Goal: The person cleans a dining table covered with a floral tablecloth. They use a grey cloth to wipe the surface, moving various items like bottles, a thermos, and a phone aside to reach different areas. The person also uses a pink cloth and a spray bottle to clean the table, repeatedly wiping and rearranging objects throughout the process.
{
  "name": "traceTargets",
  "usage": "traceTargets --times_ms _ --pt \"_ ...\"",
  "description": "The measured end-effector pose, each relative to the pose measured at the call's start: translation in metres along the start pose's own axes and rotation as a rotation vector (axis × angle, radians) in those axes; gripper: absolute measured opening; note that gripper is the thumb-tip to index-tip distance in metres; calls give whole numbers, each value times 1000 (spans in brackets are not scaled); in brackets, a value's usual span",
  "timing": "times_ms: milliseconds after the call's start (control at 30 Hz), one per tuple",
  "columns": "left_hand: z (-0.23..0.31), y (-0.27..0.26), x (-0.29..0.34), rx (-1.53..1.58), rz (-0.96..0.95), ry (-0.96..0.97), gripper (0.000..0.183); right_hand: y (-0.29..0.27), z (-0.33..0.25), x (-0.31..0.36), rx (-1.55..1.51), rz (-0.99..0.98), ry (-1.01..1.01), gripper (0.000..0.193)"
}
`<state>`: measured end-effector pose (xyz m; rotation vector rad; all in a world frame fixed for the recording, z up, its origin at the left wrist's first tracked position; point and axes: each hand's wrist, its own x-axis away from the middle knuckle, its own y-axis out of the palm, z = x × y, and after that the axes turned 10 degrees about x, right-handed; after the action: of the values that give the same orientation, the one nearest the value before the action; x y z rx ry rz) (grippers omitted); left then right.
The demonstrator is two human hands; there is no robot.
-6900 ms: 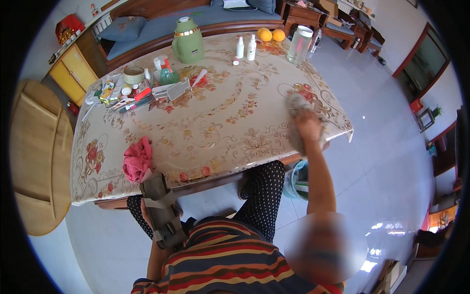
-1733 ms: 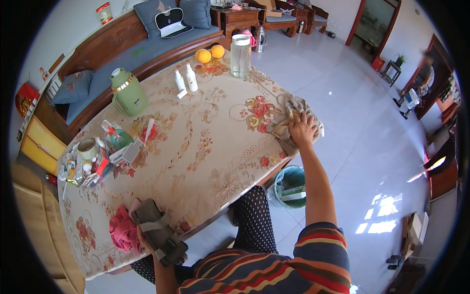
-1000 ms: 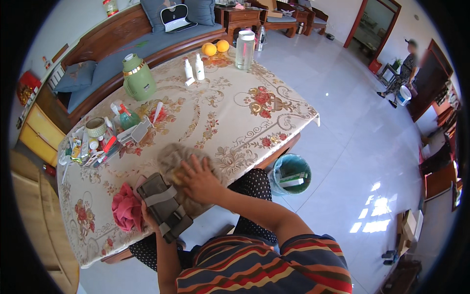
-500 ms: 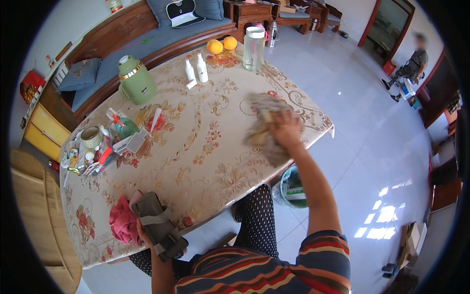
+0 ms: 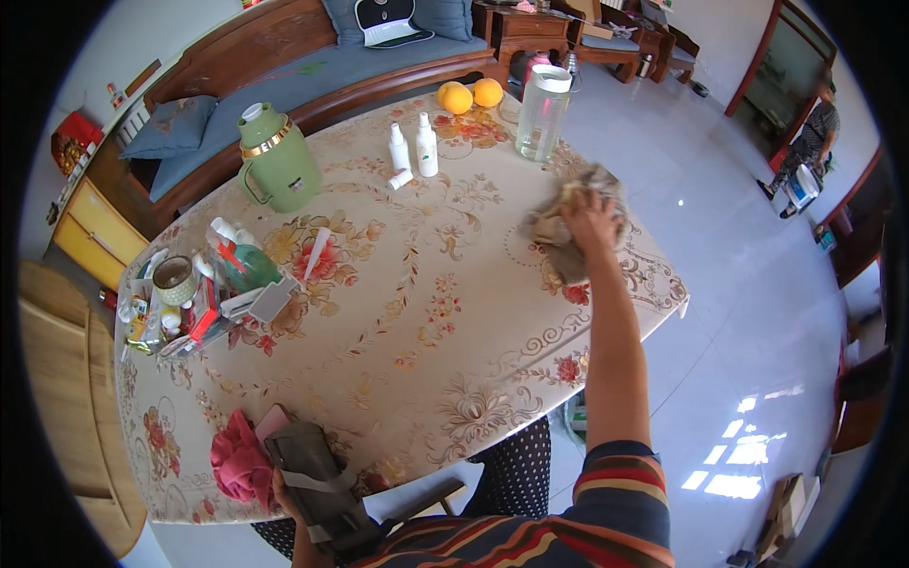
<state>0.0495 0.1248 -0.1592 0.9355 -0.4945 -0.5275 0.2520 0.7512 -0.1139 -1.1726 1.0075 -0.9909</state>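
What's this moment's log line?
right hand: spread over crumpled grey-brown cloth on cream floral tablecloth | left hand: holding dark grey strapped case beside crumpled pink cloth

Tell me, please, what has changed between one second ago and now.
The right hand and the brown cloth under it moved from the near edge of the table, beside the dark case, away and to the right, nearer the clear jar. The left hand still holds the dark case. The green thermos, two oranges and pink cloth kept their places.
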Motion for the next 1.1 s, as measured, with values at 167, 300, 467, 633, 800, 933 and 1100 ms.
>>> traceTargets --times_ms 167,300,467,633,800,933,1100 --pt "0 -25 -5 -15 6 18 42 -17 -114 36 -78 103 -351 57" --pt "-2 -32 -9 65 67 -17 39 -30 -178 104 -139 187 -605 57" --pt "-7 -14 -13 89 19 -74 48 -36 -228 229 -313 318 -908 55" --pt "-11 43 13 81 -70 -31 62 -55 -233 335 -539 201 -1110 52" --pt "3 58 20 73 8 -3 57 -61 -204 357 -1618 -419 -737 58" --pt "4 89 26 8 171 41 33 -98 -162 415 -1754 -574 -645 68" --pt "-16 114 24 -186 72 36 37 -101 -144 433 -1843 -871 -482 79"
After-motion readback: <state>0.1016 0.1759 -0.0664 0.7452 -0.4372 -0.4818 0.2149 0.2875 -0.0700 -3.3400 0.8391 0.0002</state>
